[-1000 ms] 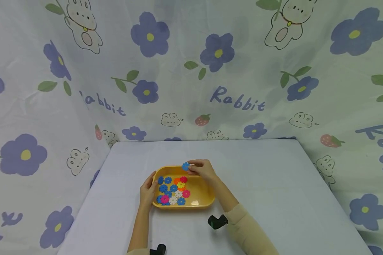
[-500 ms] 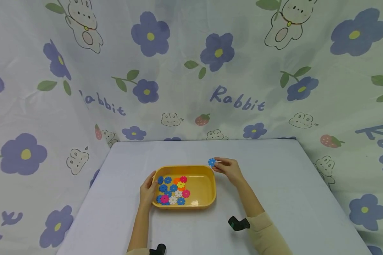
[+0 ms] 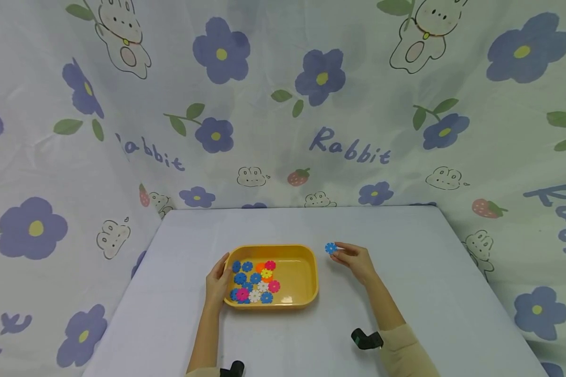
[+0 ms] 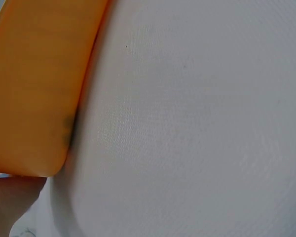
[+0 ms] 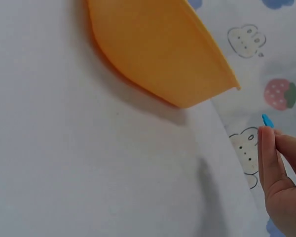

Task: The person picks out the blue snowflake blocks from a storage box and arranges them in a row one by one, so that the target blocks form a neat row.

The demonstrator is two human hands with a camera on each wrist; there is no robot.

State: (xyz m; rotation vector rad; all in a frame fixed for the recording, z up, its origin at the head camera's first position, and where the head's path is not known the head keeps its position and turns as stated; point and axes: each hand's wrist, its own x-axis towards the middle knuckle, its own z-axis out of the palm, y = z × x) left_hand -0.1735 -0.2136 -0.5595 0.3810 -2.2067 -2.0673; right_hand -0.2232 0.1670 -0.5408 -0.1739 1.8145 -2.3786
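- The right hand [image 3: 357, 263] has a narrow grip: its thumb and fingertips pinch 1 blue flower-shaped disc [image 3: 330, 248] by the edge nearest the hand.
- The disc juts from the fingertips toward the tray side and is held above the white tabletop [image 3: 382, 230], apart from the tray; the right wrist view shows it nearly edge-on at the fingertips.
- To the left of that pinch, and a little nearer the person, stands the yellow tray [image 3: 294, 277], flat on the tabletop.
- The left hand [image 3: 216, 283] grips the tray's left end, with the thumb over the rim; the left wrist view shows only part of this hand, at the tray's corner.
- Just right of the left hand's grip, more flower-shaped discs lie clustered in the tray's left part: several blue ones [image 3: 256, 278], 3 pink ones [image 3: 274, 286], 2 white ones [image 3: 255, 296], orange pieces [image 3: 267, 279] and 1 yellow disc [image 3: 267, 273] on top of the orange; some overlap.
- Below the right hand's grip, toward the person, come a black wrist device [image 3: 367, 339] and a beige sleeve [image 3: 405, 345].
- Beyond both grips hangs a rabbit-and-flower printed cloth [image 3: 264, 104].
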